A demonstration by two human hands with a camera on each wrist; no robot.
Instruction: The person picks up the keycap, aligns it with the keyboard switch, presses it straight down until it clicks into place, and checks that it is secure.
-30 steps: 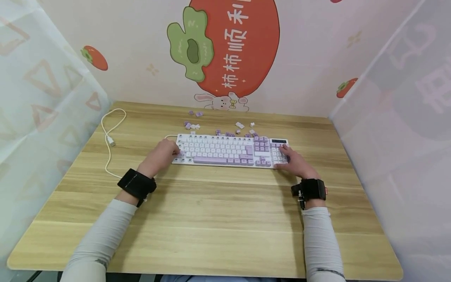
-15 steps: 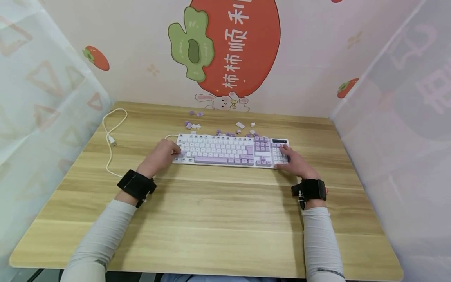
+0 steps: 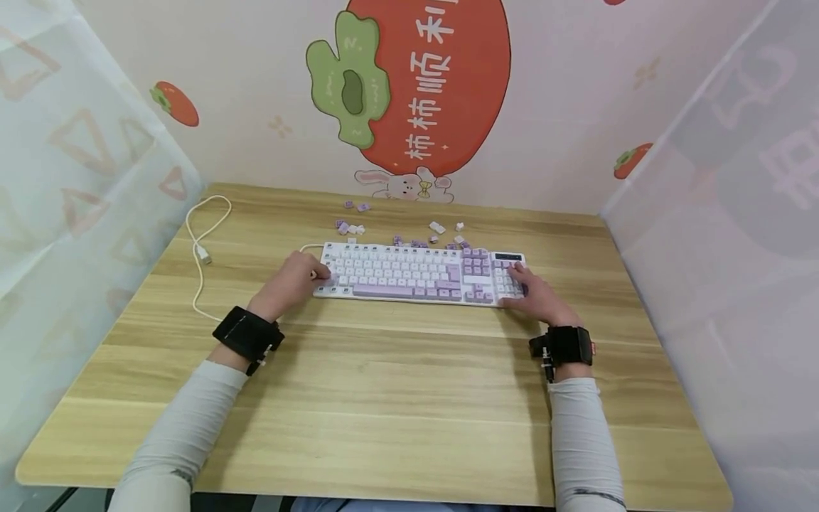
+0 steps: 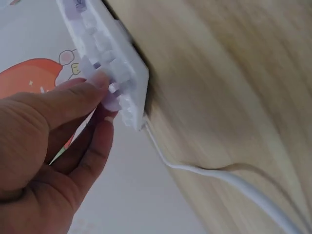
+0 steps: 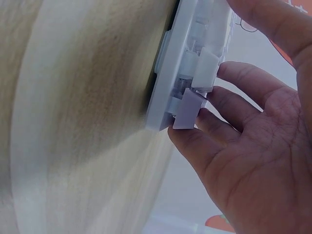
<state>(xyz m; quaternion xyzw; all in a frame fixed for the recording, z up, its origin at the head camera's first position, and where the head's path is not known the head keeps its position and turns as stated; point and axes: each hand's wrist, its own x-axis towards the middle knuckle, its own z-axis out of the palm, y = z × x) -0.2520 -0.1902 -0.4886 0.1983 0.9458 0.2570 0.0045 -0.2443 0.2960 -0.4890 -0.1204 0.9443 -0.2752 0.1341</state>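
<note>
A white keyboard [image 3: 397, 273] with white and purple keycaps lies in the head view, several black key switches showing bare along its top row and left end. My left hand [image 3: 296, 281] is at that left end. Between its thumb and fingers it pinches a purple keycap [image 4: 111, 101], low over the keys in the left wrist view, partly hidden by the fingertips. My right hand [image 3: 539, 295] rests on the number-pad end. In the right wrist view its fingers [image 5: 234, 105] touch the keys from above, one fingertip at the keyboard's corner beside a pale purple keycap [image 5: 189, 109].
Behind the keyboard lie several loose white and purple keycaps [image 3: 437, 227]. A white USB cable [image 3: 197, 249] loops over the left side of the wooden table [image 3: 384, 412]. A printed wall [image 3: 550, 107] stands at the table's back edge, with pale sheets on both sides.
My left fingers have shifted very slightly to the right at the keyboard's left end. The right hand and the keyboard stay in place.
</note>
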